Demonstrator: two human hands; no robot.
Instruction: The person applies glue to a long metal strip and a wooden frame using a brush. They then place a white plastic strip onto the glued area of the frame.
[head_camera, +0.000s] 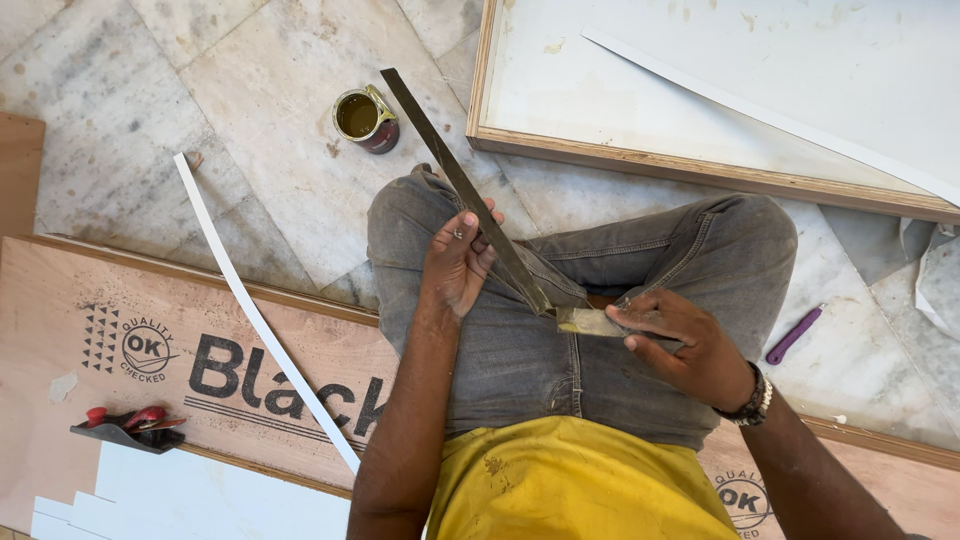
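Observation:
I sit cross-legged on a marble floor in grey jeans and a yellow shirt. My left hand (455, 262) grips a long flat metal blade (445, 165) near its middle; the blade runs from the open tin down to my lap. My right hand (680, 345) pinches a small yellowish glue-smeared scraper (585, 321) that touches the blade's lower end above my thigh. A small open tin of brownish adhesive (362, 118) stands on the floor just beyond my left knee, beside the blade's far tip.
A white laminated board with a wooden edge (640, 160) lies at the top right, a white strip on it. A plywood sheet (120, 330) lies under me, crossed by a white edge-band strip (250, 310). A hand plane (128, 427) rests at the left; a purple handle (794, 335) lies at the right.

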